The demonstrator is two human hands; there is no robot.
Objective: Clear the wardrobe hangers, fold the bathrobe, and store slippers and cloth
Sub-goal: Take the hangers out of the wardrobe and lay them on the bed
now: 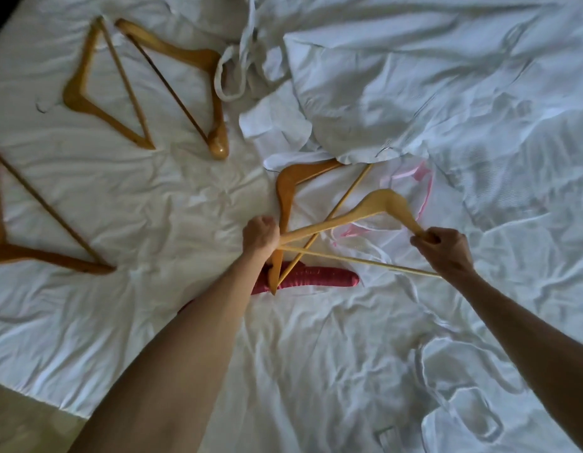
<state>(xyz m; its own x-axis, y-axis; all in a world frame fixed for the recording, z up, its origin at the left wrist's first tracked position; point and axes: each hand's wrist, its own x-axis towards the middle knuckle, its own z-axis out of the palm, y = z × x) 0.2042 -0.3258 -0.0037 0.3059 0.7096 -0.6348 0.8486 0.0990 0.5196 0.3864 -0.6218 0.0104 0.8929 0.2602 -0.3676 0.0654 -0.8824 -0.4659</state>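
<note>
Hanger-clearing step: left hand [261, 236] and right hand [442, 248] gripped ends of pale wooden hanger [377, 206], lifted over white bed [152, 197]. Next likely: set it with three darker wooden hangers [143, 83] at 10 o'clock.

dim, bluish cast, wide-angle edge distortion

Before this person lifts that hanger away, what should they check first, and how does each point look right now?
1. Left hand grips one end of the held hanger: ok.
2. Right hand grips the other end: ok.
3. Held hanger free of the hanger beneath: not ok, they cross.
4. Red padded item clear of the hangers: not ok, the lower hanger's tip lies over it.
5. Held hanger's hook free of the bedding: cannot tell.
6. Three other hangers out of the way: ok.
</note>
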